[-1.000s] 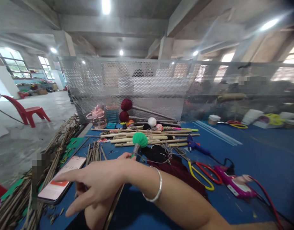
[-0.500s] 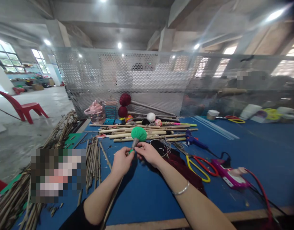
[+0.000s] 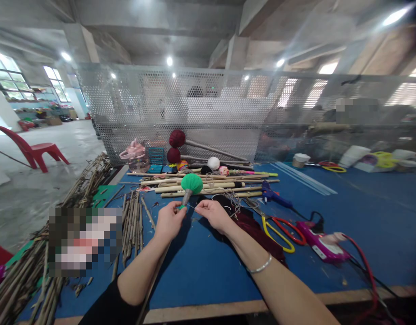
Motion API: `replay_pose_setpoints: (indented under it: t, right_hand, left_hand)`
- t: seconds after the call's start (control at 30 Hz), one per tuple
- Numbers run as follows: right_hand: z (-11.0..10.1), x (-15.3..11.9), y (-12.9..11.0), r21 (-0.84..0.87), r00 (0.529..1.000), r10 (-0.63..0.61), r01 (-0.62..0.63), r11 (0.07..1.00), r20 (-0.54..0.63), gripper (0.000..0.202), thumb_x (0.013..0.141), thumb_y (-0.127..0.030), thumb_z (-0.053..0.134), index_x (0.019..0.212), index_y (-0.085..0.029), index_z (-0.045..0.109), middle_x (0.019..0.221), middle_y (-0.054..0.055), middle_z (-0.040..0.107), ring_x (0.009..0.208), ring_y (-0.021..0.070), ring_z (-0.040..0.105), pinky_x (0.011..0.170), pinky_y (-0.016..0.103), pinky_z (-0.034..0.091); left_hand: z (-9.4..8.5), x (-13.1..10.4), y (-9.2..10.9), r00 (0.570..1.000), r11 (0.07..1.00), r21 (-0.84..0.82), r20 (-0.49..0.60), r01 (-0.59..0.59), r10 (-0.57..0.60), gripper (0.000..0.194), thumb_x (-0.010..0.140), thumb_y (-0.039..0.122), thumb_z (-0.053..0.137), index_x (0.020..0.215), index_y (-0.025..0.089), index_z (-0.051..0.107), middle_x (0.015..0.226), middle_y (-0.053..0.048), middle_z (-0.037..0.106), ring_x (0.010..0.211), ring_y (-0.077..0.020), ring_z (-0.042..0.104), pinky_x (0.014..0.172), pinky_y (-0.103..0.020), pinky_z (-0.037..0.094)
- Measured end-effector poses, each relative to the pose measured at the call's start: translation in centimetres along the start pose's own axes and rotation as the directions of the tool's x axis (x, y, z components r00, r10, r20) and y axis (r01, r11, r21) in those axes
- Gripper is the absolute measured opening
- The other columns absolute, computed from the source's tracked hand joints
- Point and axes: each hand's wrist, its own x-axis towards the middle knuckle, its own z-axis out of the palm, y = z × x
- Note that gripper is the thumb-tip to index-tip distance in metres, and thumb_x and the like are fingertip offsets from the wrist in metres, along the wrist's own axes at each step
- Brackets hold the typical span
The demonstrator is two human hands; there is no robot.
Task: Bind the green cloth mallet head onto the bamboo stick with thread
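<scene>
My left hand [image 3: 169, 220] grips a mallet just below its round green cloth head [image 3: 191, 184]. Grey cord is wrapped round the mallet's neck [image 3: 186, 197], and its long stick slants down under my left forearm. Thumb and fingers of my right hand [image 3: 212, 214] are pinched on a thin grey cord [image 3: 191, 206], which stretches taut to the neck. Behind my right hand lie a loose tangle of grey cord [image 3: 235, 198] and dark red cloth [image 3: 258, 230]. Big scissors [image 3: 278, 230] with yellow and red handles rest beside the cloth.
Sticks [image 3: 131, 225] lie left of my hands, and a twig heap [image 3: 41, 257] lines the left edge. Behind are poles [image 3: 197, 187], dark red mallets [image 3: 177, 138] and a pink jug [image 3: 136, 158]. At right sit a blue glue gun [image 3: 275, 197] and a magenta power strip [image 3: 323, 246].
My right hand has drawn away from the mallet's neck to the right, so a length of cord now spans the gap. The mallet and my left hand have shifted slightly left.
</scene>
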Motion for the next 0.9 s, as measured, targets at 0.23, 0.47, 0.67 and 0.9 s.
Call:
replay_pose_setpoints:
  t: [0.23,0.47,0.67,0.9]
  right_hand:
    - [-1.2,0.3,1.0,-0.289,0.992,-0.127,0.129,0.949,0.024,0.027,0.073,-0.041,0.054,0.068,-0.015,0.06,0.059,0.0,0.055,0.053,0.0106,0.044,0.052,0.023,0.033]
    - [0.5,-0.4,-0.2,-0.302,0.943,-0.28,0.218,0.928,-0.178,0.032,0.079,-0.044,0.049,0.086,-0.016,0.062,0.08,0.006,0.064,0.071,0.0149,0.055,0.067,0.026,0.041]
    - [2.1,0.4,0.8,0.05,0.999,-0.034,0.035,0.998,-0.017,0.027,0.072,-0.041,0.056,0.075,-0.014,0.055,0.053,-0.004,0.048,0.045,0.0072,0.038,0.044,0.02,0.029]
    - [1.1,0.1,-0.3,0.199,0.998,0.009,0.004,0.98,-0.065,0.026,0.062,-0.038,0.066,0.066,-0.014,0.055,0.05,-0.005,0.045,0.041,0.0043,0.031,0.041,0.019,0.024]
  left_hand:
    - [0.1,-0.1,-0.4,0.993,0.972,0.209,-0.026,-0.109,0.117,0.024,0.076,0.034,0.049,0.083,0.016,0.063,0.053,0.001,0.056,0.044,-0.0097,0.046,0.048,-0.021,0.031]
    - [-0.2,-0.5,0.3,0.981,0.915,0.374,-0.06,-0.15,0.185,0.025,0.077,0.03,0.05,0.09,0.015,0.065,0.061,-0.003,0.062,0.053,-0.0129,0.052,0.054,-0.022,0.032]
    - [0.0,-0.8,0.5,0.976,0.919,0.343,-0.026,-0.193,0.215,0.024,0.078,0.029,0.049,0.09,0.015,0.066,0.066,-0.005,0.065,0.055,-0.0122,0.053,0.055,-0.022,0.033]
    - [0.3,-0.6,0.8,1.0,0.999,-0.04,0.022,0.012,-0.011,0.03,0.074,0.038,0.052,0.09,0.014,0.06,0.055,0.001,0.058,0.039,-0.0079,0.044,0.042,-0.02,0.031]
